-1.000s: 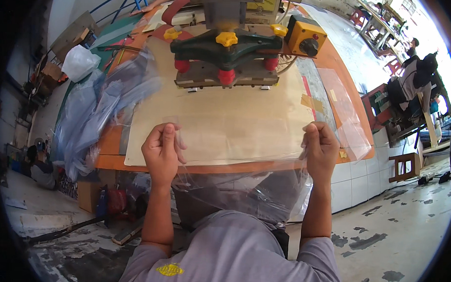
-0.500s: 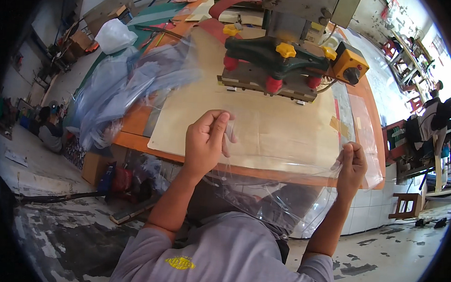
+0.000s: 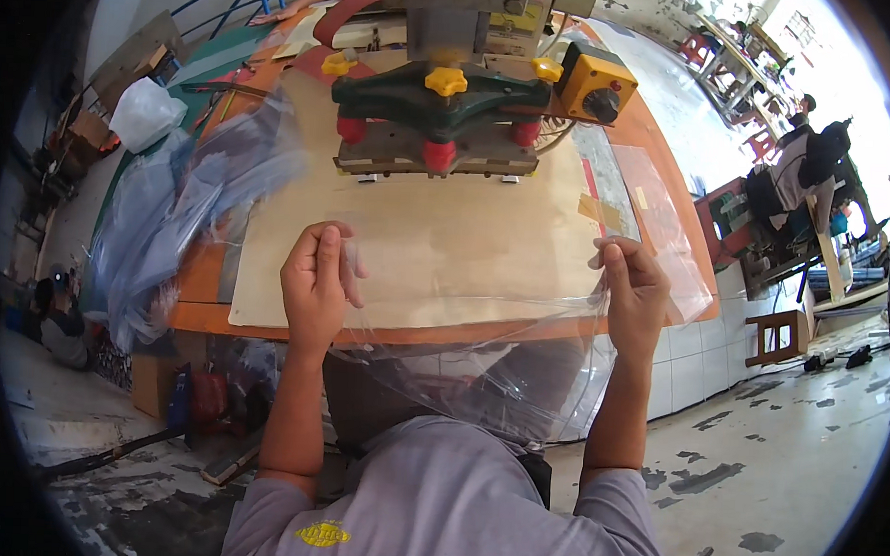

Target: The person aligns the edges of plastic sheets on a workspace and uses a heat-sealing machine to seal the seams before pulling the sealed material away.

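A clear plastic sheet (image 3: 481,372) hangs between my two hands at the front edge of the orange table, its lower part drooping over my lap. My left hand (image 3: 318,278) pinches one upper corner between thumb and fingers. The opposite corner is gripped by my right hand (image 3: 633,289), thumb against the fingers. Both hands are over the near part of a pale cream board (image 3: 436,248) on the table. Beyond them stands a press head (image 3: 441,106), dark green with yellow knobs and red feet, apart from the sheet.
A pile of bluish clear plastic sheets (image 3: 177,220) lies on the left, with a white plastic bag (image 3: 147,114) behind it. A yellow control box (image 3: 594,82) sits right of the press. Pinkish film (image 3: 658,227) covers the table's right side. Another person's hand (image 3: 278,15) rests at the far left.
My view has swung to the right, so the table and press appear further left. My right hand has risen slightly, level with the left, and both still hold the sheet.
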A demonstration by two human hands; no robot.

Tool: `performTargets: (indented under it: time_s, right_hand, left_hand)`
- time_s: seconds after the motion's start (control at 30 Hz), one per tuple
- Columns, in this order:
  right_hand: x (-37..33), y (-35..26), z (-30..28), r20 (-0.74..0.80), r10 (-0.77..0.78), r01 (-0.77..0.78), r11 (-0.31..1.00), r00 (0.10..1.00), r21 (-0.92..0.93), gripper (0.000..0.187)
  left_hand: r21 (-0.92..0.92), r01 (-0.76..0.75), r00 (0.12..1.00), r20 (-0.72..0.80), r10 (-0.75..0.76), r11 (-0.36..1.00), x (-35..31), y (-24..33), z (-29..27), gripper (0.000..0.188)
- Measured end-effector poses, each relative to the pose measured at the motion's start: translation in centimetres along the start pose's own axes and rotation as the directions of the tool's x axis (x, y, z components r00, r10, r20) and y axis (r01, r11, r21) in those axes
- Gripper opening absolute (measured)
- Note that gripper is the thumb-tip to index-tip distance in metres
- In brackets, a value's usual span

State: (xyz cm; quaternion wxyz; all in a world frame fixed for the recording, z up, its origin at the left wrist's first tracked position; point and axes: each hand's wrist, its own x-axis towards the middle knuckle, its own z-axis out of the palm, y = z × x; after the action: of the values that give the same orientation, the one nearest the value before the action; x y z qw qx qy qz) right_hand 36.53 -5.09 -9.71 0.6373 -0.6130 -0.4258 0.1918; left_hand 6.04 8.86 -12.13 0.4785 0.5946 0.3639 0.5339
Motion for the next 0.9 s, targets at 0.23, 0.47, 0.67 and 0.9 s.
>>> performTargets:
  time_s: [0.23,0.47,0.67,0.9]
  right_hand:
    - [0.4,-0.8,0.1,0.031,-0.024,0.023,0.999,0.999,0.041,0.028]
    - [0.5,-0.3,0.2,0.032,-0.056,0.056,0.998,0.998,0.004,0.031]
    - [0.8,0.5,0.1,-0.022,-0.028,0.027,0.999,0.999,-0.041,0.029]
    - [1.3,2.8,-0.3,-0.021,-0.027,0.025,0.996,0.999,-0.088,0.028]
  left_hand:
    - [0.005,-0.09,0.995,-0.041,0.09,0.996,0.1,-1.1,-0.3,0.03]
    - [-0.025,-0.101,0.994,-0.037,0.1,0.995,0.3,-0.9,-0.5,0.03]
    - [0.062,-0.017,0.995,-0.099,0.023,0.998,0.2,0.5,0.4,0.031]
    - [-0.01,0.051,0.999,0.011,-0.051,0.999,0.0,1.0,0.4,0.032]
